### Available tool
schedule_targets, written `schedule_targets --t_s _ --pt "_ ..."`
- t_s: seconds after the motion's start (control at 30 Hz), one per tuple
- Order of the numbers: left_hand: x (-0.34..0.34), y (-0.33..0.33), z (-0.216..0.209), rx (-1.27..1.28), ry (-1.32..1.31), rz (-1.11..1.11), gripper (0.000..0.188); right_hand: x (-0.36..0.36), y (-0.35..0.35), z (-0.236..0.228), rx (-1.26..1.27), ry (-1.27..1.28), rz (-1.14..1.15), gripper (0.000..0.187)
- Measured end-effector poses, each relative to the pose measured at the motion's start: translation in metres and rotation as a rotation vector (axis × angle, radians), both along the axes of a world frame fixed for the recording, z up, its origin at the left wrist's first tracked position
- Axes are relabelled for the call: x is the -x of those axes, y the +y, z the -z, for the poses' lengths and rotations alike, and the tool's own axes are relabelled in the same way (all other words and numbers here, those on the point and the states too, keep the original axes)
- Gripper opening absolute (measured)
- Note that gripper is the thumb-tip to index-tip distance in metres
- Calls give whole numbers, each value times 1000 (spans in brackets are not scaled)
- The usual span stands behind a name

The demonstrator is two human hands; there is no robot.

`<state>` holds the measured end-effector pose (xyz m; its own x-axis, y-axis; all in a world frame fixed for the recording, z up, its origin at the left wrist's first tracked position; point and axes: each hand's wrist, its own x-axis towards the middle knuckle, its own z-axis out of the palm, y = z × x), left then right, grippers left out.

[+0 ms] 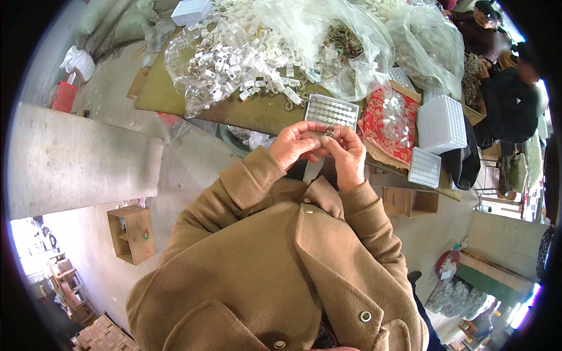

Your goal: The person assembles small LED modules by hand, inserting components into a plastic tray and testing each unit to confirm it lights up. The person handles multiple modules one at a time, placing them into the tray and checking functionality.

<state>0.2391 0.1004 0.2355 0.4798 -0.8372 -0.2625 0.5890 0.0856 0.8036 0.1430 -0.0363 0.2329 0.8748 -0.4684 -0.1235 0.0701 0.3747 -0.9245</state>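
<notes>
Spanning the top, surface (257, 117): smooth, olive-green, strewn with small parts.
Clear bag (377, 35): thin crinkled plastic around tangled brownish bits (342, 41).
White pieces (225, 64): glossy, mostly rectangular, in a loose heap.
Carton (140, 248): brown cardboard, on the floor (187, 193) at left; round coloured mark (146, 234), too small to read.
Red cloth (380, 131): gold-patterned, clear scraps (395, 111) on top.
Tray stack (442, 126): white plastic, squared.
Tray (355, 114): white, shallow, rows of pale round items (331, 111); just beyond the hands.
Right hand (349, 155): fingers pinching a small dark piece (329, 133).
Left hand (293, 145): fingers bent, tips beside it; cannot tell whether they grip.
Small dark piece: metallic-looking, between both hands, nearer than the tray.
</notes>
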Motion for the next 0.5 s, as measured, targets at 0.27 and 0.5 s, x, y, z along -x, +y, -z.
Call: schedule_targets --t_s 0.27,0.5 --pt "24 -16 17 -76 -277 -155 11 18 -15 5 -362 17 -63 7" --pt "36 -37 12 -34 -553 -225 6 26 -27 6 -372 -34 -28 12"
